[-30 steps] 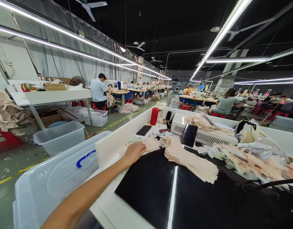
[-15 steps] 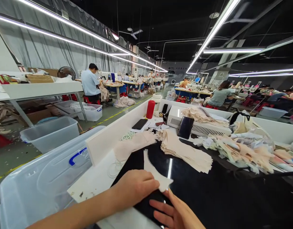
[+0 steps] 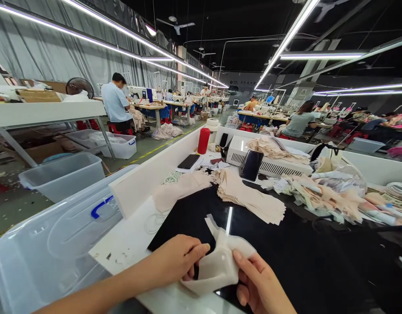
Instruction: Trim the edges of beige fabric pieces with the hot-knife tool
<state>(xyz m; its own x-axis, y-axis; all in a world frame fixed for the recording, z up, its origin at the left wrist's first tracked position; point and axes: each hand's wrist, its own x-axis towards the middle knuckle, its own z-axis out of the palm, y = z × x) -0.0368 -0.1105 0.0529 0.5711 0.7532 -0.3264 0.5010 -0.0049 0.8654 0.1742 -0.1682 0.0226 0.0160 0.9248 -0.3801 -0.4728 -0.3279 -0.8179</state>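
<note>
Both my hands hold a cream fabric piece (image 3: 220,266) above the shiny black work surface (image 3: 305,266). It is thin, slightly see-through and curved like a cup, with a narrow strip sticking up at the far end. My left hand (image 3: 183,257) is closed at its left edge, with the thumb on top and the fingers curled underneath, partly hidden. At the right side, my right hand (image 3: 262,279) pinches the piece between thumb and fingers. Beyond them lies a stack of cream cut pieces (image 3: 251,198), and a pale fabric piece (image 3: 184,187) is to its left.
A white box (image 3: 269,163) carries more fabric, with a phone (image 3: 252,165) leaning on it. Another phone (image 3: 188,162) lies near a red cylinder (image 3: 204,141). Mixed scraps (image 3: 331,196) are heaped right. A lidded plastic bin (image 3: 66,231) stands left; people sew further back.
The fabric was lying flat under my left hand; now it is lifted and curved between both hands. My right hand has moved up and pinches its right side. The view has shifted slightly.
</note>
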